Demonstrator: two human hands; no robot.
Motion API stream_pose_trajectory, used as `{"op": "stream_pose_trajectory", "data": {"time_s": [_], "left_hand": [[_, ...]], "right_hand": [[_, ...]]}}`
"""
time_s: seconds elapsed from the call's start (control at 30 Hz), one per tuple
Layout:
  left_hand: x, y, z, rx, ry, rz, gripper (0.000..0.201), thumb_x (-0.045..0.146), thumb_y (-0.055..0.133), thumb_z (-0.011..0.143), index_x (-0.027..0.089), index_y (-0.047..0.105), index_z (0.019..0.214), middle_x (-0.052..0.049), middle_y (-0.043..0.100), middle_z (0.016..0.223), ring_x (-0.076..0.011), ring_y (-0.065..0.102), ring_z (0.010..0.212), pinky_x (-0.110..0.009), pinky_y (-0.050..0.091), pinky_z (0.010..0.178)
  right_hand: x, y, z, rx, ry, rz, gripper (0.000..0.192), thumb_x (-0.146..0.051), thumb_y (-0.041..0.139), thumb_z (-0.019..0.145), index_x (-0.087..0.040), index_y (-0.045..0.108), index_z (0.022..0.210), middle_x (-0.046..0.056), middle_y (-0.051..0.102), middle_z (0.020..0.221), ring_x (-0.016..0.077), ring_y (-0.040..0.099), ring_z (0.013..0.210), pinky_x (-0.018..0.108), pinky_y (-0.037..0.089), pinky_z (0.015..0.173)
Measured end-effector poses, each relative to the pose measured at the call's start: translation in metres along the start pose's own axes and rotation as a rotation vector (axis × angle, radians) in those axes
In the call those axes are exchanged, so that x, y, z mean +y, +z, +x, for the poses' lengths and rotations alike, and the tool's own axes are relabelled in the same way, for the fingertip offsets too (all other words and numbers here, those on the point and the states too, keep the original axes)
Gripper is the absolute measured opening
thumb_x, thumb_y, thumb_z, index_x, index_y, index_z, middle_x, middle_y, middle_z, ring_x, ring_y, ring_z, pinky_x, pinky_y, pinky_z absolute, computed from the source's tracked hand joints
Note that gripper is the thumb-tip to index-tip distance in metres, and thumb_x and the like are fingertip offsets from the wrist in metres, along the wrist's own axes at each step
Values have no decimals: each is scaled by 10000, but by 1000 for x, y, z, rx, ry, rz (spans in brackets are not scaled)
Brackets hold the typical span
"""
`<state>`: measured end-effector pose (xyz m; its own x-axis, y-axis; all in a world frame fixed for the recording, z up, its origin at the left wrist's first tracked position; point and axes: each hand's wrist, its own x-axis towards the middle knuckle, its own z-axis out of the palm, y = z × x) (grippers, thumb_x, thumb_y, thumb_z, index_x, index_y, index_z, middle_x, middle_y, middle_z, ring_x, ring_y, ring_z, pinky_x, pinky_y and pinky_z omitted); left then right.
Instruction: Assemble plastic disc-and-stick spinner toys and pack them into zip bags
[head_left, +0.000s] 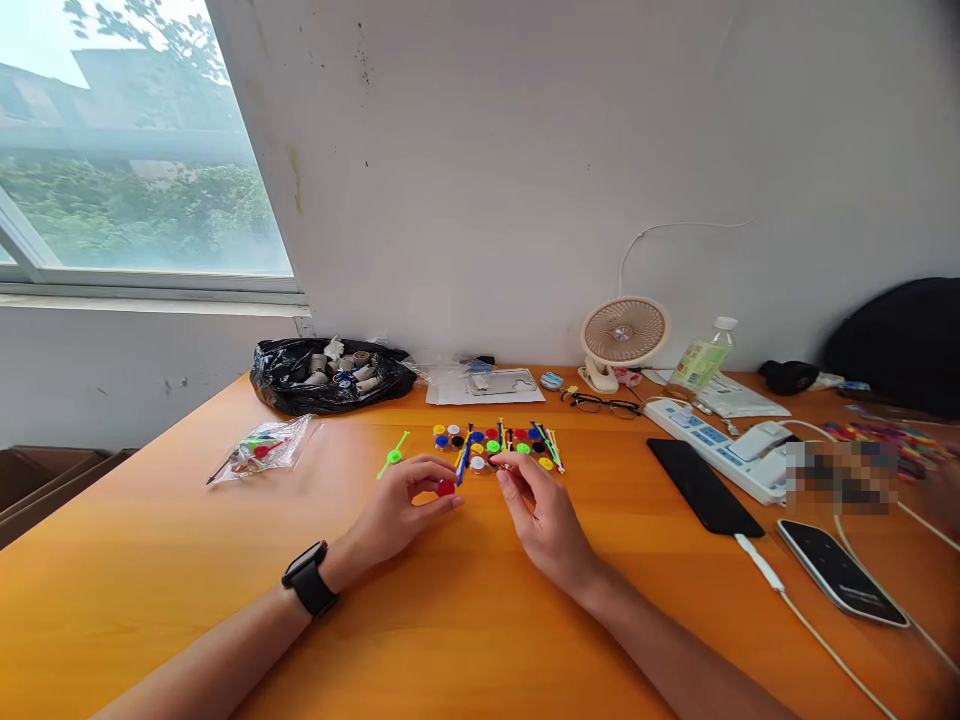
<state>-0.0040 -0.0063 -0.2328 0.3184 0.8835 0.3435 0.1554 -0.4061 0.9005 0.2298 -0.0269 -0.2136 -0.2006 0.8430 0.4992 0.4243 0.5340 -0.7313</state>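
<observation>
My left hand (397, 510), with a black watch (309, 578) on its wrist, is closed in a pinch on a small red round plastic piece (446, 487). To its right, my right hand (551, 520) has thumb and fingers drawn together; a bit of red shows at the fingertips, mostly hidden. Just beyond both hands lie several small round caps, such as a white cap (478, 465), in mixed colours. Among them are thin plastic sticks, including a blue stick (463, 462). Left of this group is a green stick with a round green piece on it (394, 456).
At the left lie a clear bag of parts (259, 447) and a black plastic bag (281, 385). A fan (625, 332), glasses (600, 403), a bottle (701, 360), a power strip (705, 443) and a black phone (705, 487) stand or lie rightward. Another person's hand (941, 490) shows far right.
</observation>
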Motion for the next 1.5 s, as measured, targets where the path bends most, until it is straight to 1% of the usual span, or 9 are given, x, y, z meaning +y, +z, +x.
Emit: {"op": "stream_pose_trajectory", "data": {"time_s": [0.07, 0.2, 0.3, 0.4, 0.6, 0.8, 1.17, 1.37, 1.5], "left_hand": [[4, 8, -3, -34, -109, -106, 311, 403, 835, 840, 149, 755, 999, -105, 761, 1041, -217, 728, 961, -342, 610, 887], [13, 23, -5, -100, -314, -224, 431, 455, 863, 804, 132, 745, 1065, -57, 765, 775, -160, 693, 644, -268, 571, 617], [17, 34, 0, -128, -365, -315, 495, 426, 917, 742, 137, 754, 1110, -101, 806, 937, -194, 747, 755, -286, 597, 689], [18, 42, 7, -136, -312, -389, 518, 383, 927, 741, 151, 757, 1172, -129, 794, 1143, -249, 760, 1011, -334, 606, 904], [15, 41, 3, -138, -189, -310, 371, 398, 798, 896, 160, 773, 1180, -128, 792, 1163, -266, 751, 1058, -351, 612, 932], [15, 38, -6, -149, -140, -270, 351, 367, 761, 931, 177, 763, 1225, -124, 772, 1237, -279, 746, 1113, -405, 608, 1012], [23, 36, -6, -114, -27, -119, 233, 317, 709, 963, 168, 767, 1132, -112, 784, 1123, -239, 756, 1004, -364, 627, 932], [22, 34, -7, -54, 128, 147, 168, 262, 677, 974, 210, 758, 1113, -78, 789, 1061, -221, 738, 966, -337, 595, 894], [22, 33, -6, -70, 146, 214, 162, 250, 657, 979, 216, 749, 1108, -75, 791, 1064, -222, 736, 974, -339, 584, 891]], "right_hand": [[-3, -7, 3, -4, 3, 31, 227, -321, 468, 1085, -239, 676, 1127, 60, 709, 1056, 218, 664, 980, 333, 517, 889], [-6, -22, 7, -63, 52, 86, 277, -284, 428, 1080, -237, 700, 1104, 45, 689, 986, 208, 641, 916, 330, 509, 840], [-2, -25, 4, -168, 86, 174, 219, -283, 487, 1060, -246, 683, 1151, 45, 698, 1066, 204, 654, 965, 333, 520, 893], [5, -21, -4, -202, 104, 227, 179, -288, 532, 1048, -256, 646, 1183, 39, 703, 1076, 201, 669, 993, 325, 535, 905], [7, -16, -15, -188, 26, 110, 162, -252, 537, 1056, -266, 620, 1193, 29, 703, 1045, 176, 671, 904, 306, 542, 857], [4, -15, -17, -229, -82, 23, 165, -209, 529, 1061, -273, 626, 1178, 32, 707, 1052, 184, 675, 947, 315, 542, 873], [0, -21, -16, -285, -214, -92, 245, -162, 470, 1074, -281, 607, 1238, 64, 701, 1089, 236, 649, 1021, 381, 523, 913], [-2, -22, -15, -234, -106, -143, 99, -187, 540, 1044, -243, 620, 1027, 60, 665, 973, 224, 627, 912, 356, 517, 826], [0, -22, -16, -261, -49, -152, 92, -207, 558, 1042, -237, 620, 981, 39, 659, 918, 204, 611, 854, 336, 500, 779]]}}
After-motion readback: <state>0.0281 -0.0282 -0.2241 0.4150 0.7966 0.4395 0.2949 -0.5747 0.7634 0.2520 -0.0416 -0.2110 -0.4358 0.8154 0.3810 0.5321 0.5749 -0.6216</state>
